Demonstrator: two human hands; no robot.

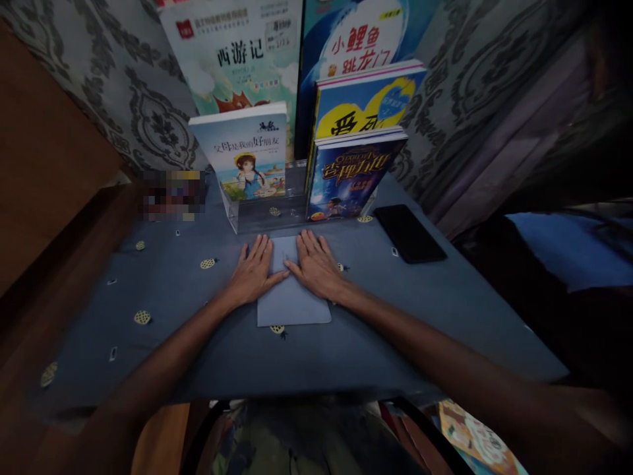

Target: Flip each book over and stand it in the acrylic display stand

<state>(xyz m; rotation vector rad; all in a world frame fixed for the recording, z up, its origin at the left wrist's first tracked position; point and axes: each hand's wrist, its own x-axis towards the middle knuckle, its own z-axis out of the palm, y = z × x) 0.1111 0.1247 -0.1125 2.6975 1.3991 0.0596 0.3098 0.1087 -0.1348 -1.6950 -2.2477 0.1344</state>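
A pale notebook or booklet lies flat on the table in front of me, its lower corner on the right rounded. My left hand rests palm down over its left edge, fingers stretched forward. Over its right edge lies my right hand, also palm down with the fingers extended. The two thumbs point toward each other across the middle of the cover. Neither hand is wrapped around anything. Faint marks show on the cover between the hands, too small to read.
Several books stand in a clear acrylic stand beyond my hands, with a dark blue book at its front right. A black phone lies to the right on the patterned tablecloth. Patterned curtains hang behind. A blurred-out item sits back left.
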